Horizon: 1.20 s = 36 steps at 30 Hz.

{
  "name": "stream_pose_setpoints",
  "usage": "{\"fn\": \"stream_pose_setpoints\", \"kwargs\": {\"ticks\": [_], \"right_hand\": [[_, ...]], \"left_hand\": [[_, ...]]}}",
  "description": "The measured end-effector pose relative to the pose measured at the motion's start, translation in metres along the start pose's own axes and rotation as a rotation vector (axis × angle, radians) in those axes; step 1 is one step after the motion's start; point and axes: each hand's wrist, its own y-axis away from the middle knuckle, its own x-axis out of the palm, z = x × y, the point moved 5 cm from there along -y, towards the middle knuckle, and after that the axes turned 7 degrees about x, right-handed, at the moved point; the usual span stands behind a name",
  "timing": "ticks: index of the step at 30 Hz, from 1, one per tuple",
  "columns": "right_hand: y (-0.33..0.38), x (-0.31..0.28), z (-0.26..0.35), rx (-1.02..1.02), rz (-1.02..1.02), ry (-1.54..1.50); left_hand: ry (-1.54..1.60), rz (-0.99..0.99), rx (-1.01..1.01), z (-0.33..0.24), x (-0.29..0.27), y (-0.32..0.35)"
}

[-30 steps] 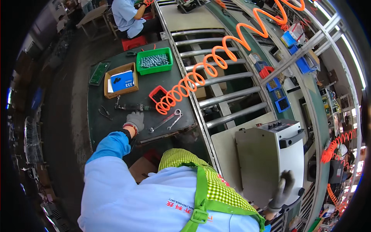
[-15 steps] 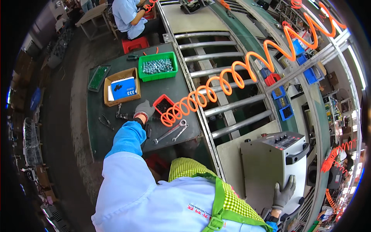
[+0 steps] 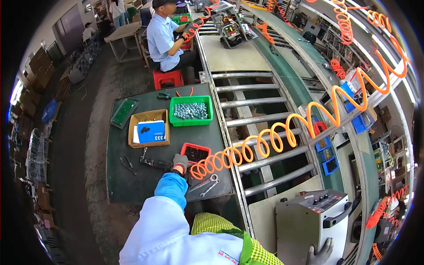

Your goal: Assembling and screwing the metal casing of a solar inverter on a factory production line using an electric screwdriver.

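My left hand [image 3: 180, 161], in a grey glove with a blue sleeve, reaches over the dark green bench [image 3: 119, 185]. It closes on the rear end of a black air tool [image 3: 154, 164], where the orange coiled hose [image 3: 265, 137] joins it. A red bin [image 3: 194, 153] of dark screws sits just beyond the hand. My right hand [image 3: 322, 254], also gloved, holds the lower front corner of a grey machine case [image 3: 304, 225] with knobs on top, at the frame's bottom edge.
Two wrenches [image 3: 206, 184] and pliers [image 3: 127, 163] lie on the bench. Further back are a green bin of silver nuts [image 3: 191, 110], a cardboard box [image 3: 148, 128] and a green tray [image 3: 124, 111]. A roller conveyor [image 3: 251, 117] runs alongside. A seated person [image 3: 164, 39] works beyond.
My left hand has reached further across the bench, from the loose tools to the air tool beside the red bin. The view has tilted forward. My right hand stays on the grey case.
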Motion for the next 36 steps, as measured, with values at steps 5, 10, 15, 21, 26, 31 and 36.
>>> {"fn": "stream_pose_setpoints", "kwargs": {"ticks": [5,10,15,21,26,31,36], "right_hand": [[-0.002,0.000,0.003,-0.003,0.003,-0.021],[-0.005,-0.002,0.004,0.032,0.023,-0.013],[-0.019,-0.006,0.008,0.037,0.085,0.029],[-0.057,-0.014,0.047,0.058,0.115,0.004],[-0.061,-0.022,0.047,0.037,-0.039,-0.019],[-0.066,-0.041,0.053,-0.237,-0.309,-0.177],[-0.102,-0.010,0.063,-0.258,-0.104,-0.169]], "left_hand": [[0.260,0.211,0.035,-0.008,-0.014,-0.013],[0.695,0.232,-0.051,-0.023,-0.054,-0.008],[0.628,0.294,0.166,-0.041,-0.140,0.023],[0.752,0.470,-0.118,-0.056,-0.242,0.110],[0.327,0.787,-0.019,-0.056,-0.260,0.178],[0.277,1.042,0.099,-0.109,-0.198,0.266],[0.439,1.018,-0.149,-0.103,-0.119,0.335]]}}
